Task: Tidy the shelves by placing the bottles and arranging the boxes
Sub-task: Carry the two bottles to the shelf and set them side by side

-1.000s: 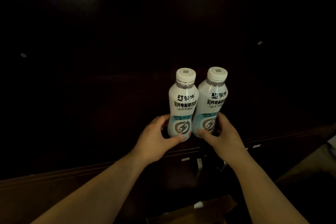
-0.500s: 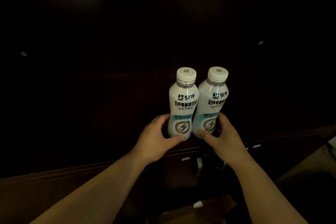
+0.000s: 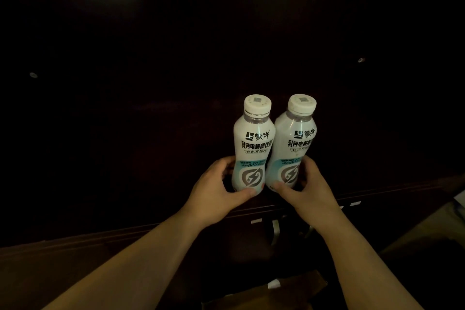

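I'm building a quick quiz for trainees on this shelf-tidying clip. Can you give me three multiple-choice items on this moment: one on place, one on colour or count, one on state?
1. Where does the left hand grip the left bottle?
A. At the cap
B. Around the lower part
C. At the neck

2. What colour are the bottle caps?
A. White
B. Red
C. Black

3. How do the two bottles stand?
A. Lying flat
B. Upside down
C. Upright, side by side, caps on

Answers:
1. B, since the fingers wrap the bottle near its base, below the printed text.
2. A, since both caps show plain white against the dark cabinet.
3. C, since both caps point up, and the right bottle, held low by the right hand, stands close beside the left one.
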A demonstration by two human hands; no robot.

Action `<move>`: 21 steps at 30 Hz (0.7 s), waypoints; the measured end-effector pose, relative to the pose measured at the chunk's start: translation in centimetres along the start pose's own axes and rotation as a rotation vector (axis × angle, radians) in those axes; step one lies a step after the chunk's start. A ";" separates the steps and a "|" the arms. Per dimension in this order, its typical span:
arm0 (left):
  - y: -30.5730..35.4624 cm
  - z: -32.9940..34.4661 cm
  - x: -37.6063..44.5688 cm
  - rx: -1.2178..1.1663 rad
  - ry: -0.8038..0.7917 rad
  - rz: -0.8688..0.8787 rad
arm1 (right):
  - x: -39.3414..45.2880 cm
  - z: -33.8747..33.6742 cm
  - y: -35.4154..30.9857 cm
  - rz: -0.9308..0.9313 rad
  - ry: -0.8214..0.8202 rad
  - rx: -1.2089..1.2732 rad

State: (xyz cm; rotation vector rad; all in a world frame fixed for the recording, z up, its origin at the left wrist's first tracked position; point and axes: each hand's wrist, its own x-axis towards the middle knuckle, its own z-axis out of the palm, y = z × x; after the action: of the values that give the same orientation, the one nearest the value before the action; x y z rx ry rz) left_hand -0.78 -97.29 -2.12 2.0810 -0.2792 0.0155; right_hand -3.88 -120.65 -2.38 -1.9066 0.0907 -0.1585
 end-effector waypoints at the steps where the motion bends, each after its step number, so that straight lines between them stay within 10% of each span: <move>1: 0.2 0.0 0.0 -0.007 -0.002 -0.003 | 0.0 0.0 -0.1 0.000 0.002 0.001; 12: 0.6 -1.5 -2.0 -0.010 -0.024 -0.110 | -2.8 1.9 -0.9 0.009 0.172 0.011; 21: 1.8 -13.7 -11.0 0.664 -0.074 0.025 | -11.6 9.3 -5.5 0.068 0.380 -0.084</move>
State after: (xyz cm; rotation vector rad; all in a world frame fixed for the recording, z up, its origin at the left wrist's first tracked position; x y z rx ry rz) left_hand -10.40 -84.34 4.95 2.7406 -0.3821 0.0521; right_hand -14.01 -108.51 -1.06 -1.9339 0.4229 -0.4756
